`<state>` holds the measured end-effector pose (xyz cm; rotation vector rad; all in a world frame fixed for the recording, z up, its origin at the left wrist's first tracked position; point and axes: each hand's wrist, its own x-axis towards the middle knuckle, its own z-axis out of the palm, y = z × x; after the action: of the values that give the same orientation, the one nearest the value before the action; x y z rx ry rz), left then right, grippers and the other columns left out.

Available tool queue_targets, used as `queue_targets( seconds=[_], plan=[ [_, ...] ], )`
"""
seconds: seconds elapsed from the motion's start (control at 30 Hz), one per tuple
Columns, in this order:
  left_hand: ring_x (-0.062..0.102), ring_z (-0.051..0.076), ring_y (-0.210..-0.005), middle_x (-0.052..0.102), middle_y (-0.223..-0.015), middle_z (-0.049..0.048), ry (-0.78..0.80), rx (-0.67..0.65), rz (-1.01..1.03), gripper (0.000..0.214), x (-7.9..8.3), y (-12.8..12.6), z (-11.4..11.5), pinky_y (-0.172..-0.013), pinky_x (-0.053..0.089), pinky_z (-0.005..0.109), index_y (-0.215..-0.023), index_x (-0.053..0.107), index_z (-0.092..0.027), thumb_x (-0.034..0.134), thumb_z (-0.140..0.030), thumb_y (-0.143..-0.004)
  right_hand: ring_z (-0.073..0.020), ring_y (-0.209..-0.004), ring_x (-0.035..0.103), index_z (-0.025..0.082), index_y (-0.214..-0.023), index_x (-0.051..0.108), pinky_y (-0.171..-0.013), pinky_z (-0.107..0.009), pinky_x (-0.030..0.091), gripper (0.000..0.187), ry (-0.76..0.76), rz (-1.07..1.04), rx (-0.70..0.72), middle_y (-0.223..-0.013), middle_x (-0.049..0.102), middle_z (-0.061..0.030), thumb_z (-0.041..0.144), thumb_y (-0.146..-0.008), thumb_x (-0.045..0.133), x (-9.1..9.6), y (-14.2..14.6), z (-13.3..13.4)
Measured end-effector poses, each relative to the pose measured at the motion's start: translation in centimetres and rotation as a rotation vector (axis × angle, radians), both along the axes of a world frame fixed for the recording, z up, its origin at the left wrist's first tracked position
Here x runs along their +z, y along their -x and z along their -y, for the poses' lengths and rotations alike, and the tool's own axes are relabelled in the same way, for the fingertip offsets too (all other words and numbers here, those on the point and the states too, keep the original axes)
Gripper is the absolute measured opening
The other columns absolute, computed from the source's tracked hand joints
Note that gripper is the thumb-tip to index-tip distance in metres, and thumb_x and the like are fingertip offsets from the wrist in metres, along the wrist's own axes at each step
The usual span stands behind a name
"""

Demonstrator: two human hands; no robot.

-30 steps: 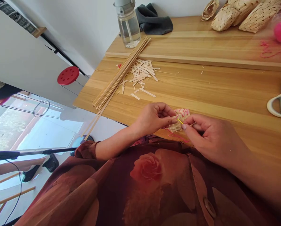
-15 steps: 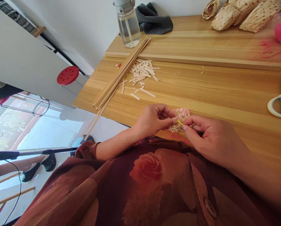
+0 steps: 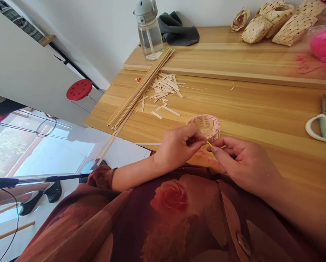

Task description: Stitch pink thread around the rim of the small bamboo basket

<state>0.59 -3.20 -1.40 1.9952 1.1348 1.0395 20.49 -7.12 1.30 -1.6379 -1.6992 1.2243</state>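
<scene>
Head view: your left hand (image 3: 176, 148) grips the small woven basket (image 3: 206, 127), pink-trimmed, over the wooden table (image 3: 261, 109); your right hand (image 3: 242, 163) pinches a thin yellow strip (image 3: 209, 144) at its rim. Risk: slack grip lets the weave spring loose; hard bending could snap the strip.

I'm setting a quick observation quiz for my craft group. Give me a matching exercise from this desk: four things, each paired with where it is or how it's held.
Things:
1. Basket
2. Yellow strip
3. Scissors
4. Bottle

Places:
A. Standing by the wall
B. Pinched in the right hand
C. Lying at the right end of the table
D. Held in the left hand

Right pairs: 1-D, 2-B, 3-C, 4-A
</scene>
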Motion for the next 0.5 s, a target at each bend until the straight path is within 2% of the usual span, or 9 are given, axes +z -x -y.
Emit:
queue_targets(
  seconds=[0.1, 0.23, 0.33, 0.5],
  plan=[
    [0.067, 0.008, -0.072, 0.075, -0.082, 0.0002, -0.407, -0.003, -0.145, 0.012, 0.2, 0.3, 0.5, -0.064, 0.047, 0.019, -0.088, 0.072, -0.017, 0.068, -0.019, -0.099, -0.0091, -0.042, 0.037, 0.022, -0.084, 0.065, -0.043, -0.024, 0.028, 0.033, 0.104, -0.312, -0.07, -0.048, 0.049, 0.0052, 0.054, -0.095, 0.066, -0.4, 0.4, 0.2],
    [0.072, 0.012, -0.081, 0.079, -0.098, 0.0044, -0.776, -0.058, -0.25, 0.015, 1.2, 1.0, 0.7, -0.066, 0.052, 0.023, -0.103, 0.071, -0.015, 0.057, -0.017, -0.105, -0.0085, -0.049, 0.044, 0.022, -0.086, 0.064, -0.051, -0.022, 0.038, 0.034, 0.169, -0.683, -0.084, -0.054, 0.052, 0.0052, 0.053, -0.093, 0.075, -1.1, 0.7, 0.9],
    [0.074, 0.014, -0.082, 0.079, -0.099, 0.0071, -0.934, -0.079, -0.26, 0.017, 2.1, 1.2, 0.8, -0.069, 0.056, 0.025, -0.104, 0.071, -0.012, 0.055, -0.019, -0.106, -0.0082, -0.055, 0.048, 0.022, -0.09, 0.066, -0.057, -0.022, 0.04, 0.024, 0.258, -0.902, -0.054, -0.058, 0.054, 0.0049, 0.044, -0.096, 0.075, -1.8, 0.8, 1.4],
    [0.074, 0.015, -0.082, 0.079, -0.095, 0.0076, -0.993, -0.094, -0.227, 0.015, 2.5, 1.0, 1.0, -0.069, 0.059, 0.026, -0.103, 0.072, -0.01, 0.061, -0.019, -0.103, -0.0084, -0.057, 0.046, 0.022, -0.087, 0.063, -0.058, -0.022, 0.038, 0.023, 0.341, -1.057, -0.002, -0.06, 0.052, 0.0042, 0.039, -0.103, 0.067, -2.4, 1.2, 2.2]
  ],
)
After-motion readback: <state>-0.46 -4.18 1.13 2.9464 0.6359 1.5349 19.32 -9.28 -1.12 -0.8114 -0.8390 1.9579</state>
